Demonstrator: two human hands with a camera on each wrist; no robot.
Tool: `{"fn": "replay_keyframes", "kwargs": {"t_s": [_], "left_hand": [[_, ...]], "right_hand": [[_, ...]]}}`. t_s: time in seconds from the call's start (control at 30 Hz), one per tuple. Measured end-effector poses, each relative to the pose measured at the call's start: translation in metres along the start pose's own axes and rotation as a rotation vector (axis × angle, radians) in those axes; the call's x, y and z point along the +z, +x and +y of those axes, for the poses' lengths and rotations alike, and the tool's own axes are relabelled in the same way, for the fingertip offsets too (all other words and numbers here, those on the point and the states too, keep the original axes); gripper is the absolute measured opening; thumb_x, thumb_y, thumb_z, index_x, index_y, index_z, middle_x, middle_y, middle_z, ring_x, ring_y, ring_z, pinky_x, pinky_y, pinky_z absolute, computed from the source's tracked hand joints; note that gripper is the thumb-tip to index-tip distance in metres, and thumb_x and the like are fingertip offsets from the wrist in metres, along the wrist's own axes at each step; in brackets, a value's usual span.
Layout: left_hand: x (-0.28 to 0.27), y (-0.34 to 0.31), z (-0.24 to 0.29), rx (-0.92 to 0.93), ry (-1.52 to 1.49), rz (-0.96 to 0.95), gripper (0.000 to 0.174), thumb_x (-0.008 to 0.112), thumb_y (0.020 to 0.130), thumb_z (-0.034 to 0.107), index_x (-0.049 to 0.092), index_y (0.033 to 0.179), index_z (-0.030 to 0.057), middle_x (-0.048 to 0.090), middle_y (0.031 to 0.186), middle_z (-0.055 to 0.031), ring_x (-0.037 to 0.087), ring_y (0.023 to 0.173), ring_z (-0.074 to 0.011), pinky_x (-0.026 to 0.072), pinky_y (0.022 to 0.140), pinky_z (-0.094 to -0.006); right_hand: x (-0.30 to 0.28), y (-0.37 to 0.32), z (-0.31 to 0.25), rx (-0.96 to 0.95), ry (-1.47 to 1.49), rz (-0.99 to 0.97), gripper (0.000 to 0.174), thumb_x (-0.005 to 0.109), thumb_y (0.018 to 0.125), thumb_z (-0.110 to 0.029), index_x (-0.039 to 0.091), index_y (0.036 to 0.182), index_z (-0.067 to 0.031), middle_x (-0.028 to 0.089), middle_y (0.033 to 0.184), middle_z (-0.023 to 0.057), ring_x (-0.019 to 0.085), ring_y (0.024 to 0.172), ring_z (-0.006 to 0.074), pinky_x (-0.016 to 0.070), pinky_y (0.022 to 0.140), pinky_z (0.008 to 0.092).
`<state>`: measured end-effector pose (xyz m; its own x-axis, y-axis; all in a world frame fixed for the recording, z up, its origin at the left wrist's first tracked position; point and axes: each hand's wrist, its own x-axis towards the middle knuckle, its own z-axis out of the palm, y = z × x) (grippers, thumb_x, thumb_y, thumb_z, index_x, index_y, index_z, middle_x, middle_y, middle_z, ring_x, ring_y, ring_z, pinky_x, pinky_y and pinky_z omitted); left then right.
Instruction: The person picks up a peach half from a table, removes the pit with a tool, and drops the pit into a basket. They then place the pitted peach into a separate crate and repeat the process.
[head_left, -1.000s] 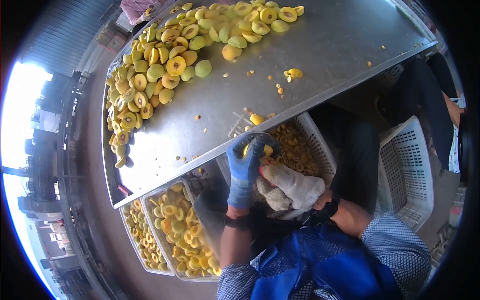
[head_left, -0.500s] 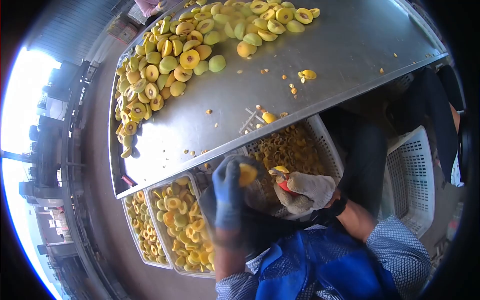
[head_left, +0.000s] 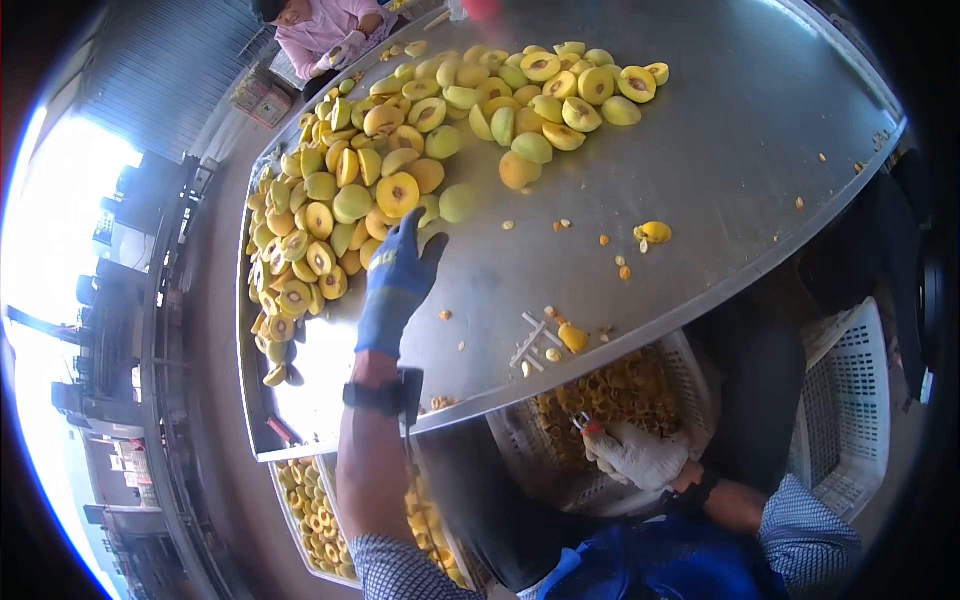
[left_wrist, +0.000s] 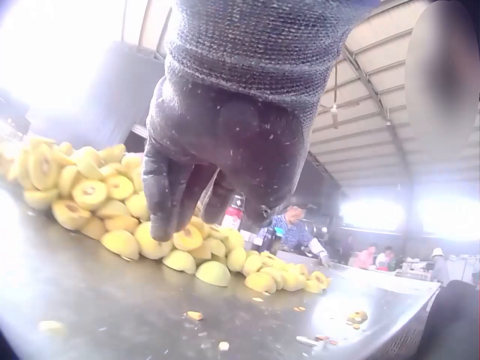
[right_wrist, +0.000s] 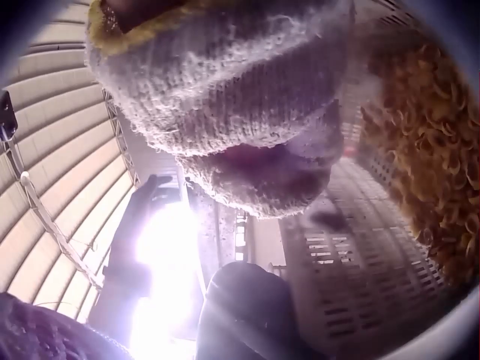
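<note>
My left hand (head_left: 392, 285), in a blue glove, reaches over the metal table to the near edge of a heap of peach halves (head_left: 350, 203). Its fingertips are right at a cut half with a dark centre. In the left wrist view the fingers (left_wrist: 161, 199) hang fairly straight before the heap, with no fruit in their grip. Lower down, my right hand (head_left: 640, 455), in a white knitted glove, grips a small red-handled tool (head_left: 588, 425) with a metal tip. It hovers over a crate of orange-brown trimmings (head_left: 625, 395). In the right wrist view, the glove hides most of the tool.
The metal table (head_left: 720, 180) has a raised rim. Fruit scraps, a white plastic lattice piece (head_left: 530, 340) and a red object (head_left: 283, 430) lie near its front. Crates of cut fruit (head_left: 312, 510) stand lower left, a white crate (head_left: 850, 400) at right. Another person (head_left: 325, 40) works across the table.
My hands were together over the crate, then parted, the left carrying a peach half leftward. Now the left is at the heap without it. The fruit piece at the right hand's tool is gone.
</note>
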<state>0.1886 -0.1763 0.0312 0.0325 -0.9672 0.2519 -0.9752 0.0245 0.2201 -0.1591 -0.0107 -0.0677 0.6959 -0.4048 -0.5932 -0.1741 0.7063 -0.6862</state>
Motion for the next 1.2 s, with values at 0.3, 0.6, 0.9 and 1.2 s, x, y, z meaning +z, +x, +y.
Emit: {"fn": "replay_keyframes", "kwargs": {"t_s": [0.3, 0.6, 0.9, 1.2], "left_hand": [[0.054, 0.066, 0.014, -0.191, 0.011, -0.133, 0.056, 0.071, 0.081, 0.029, 0.047, 0.127, 0.007, 0.056, 0.118, -0.0245, 0.062, 0.096, -0.0393, 0.0527, 0.08, -0.0448], [-0.012, -0.142, 0.111, -0.155, -1.703, 0.176, 0.053, 0.051, 0.097, 0.033, 0.039, 0.14, 0.0045, 0.048, 0.136, -0.0242, 0.059, 0.108, -0.0308, 0.0545, 0.079, -0.0352], [0.006, -0.201, 0.181, -0.264, -1.433, 0.317, 0.041, 0.041, 0.104, 0.037, 0.051, 0.122, 0.0019, 0.056, 0.124, -0.0202, 0.058, 0.109, -0.026, 0.0473, 0.094, -0.0357], [0.022, -0.19, 0.187, -0.323, -1.286, 0.322, 0.045, 0.037, 0.105, 0.036, 0.058, 0.116, -0.0024, 0.067, 0.103, -0.0149, 0.064, 0.092, -0.0209, 0.0507, 0.085, -0.0324]], "right_hand": [[-0.014, 0.014, 0.022, -0.081, 0.058, 0.088, 0.026, 0.06, 0.097, -0.036, 0.061, 0.097, -0.0094, 0.056, 0.073, -0.0038, 0.052, 0.061, 0.0083, 0.043, 0.054, 0.025], [0.019, -0.046, -0.044, -0.445, -0.64, 0.38, 0.044, 0.055, 0.095, -0.049, 0.063, 0.106, -0.0076, 0.066, 0.075, 0.013, 0.066, 0.07, 0.0313, 0.0516, 0.064, 0.0414], [0.06, -0.058, -0.066, -0.59, -0.784, 0.445, 0.044, 0.058, 0.092, -0.052, 0.064, 0.111, -0.0124, 0.069, 0.084, 0.0198, 0.066, 0.079, 0.0418, 0.0534, 0.064, 0.0487], [0.055, -0.043, -0.065, -0.422, -0.804, 0.465, 0.041, 0.052, 0.095, -0.049, 0.064, 0.11, -0.0119, 0.069, 0.087, 0.0201, 0.066, 0.084, 0.0424, 0.0532, 0.068, 0.0496]]}}
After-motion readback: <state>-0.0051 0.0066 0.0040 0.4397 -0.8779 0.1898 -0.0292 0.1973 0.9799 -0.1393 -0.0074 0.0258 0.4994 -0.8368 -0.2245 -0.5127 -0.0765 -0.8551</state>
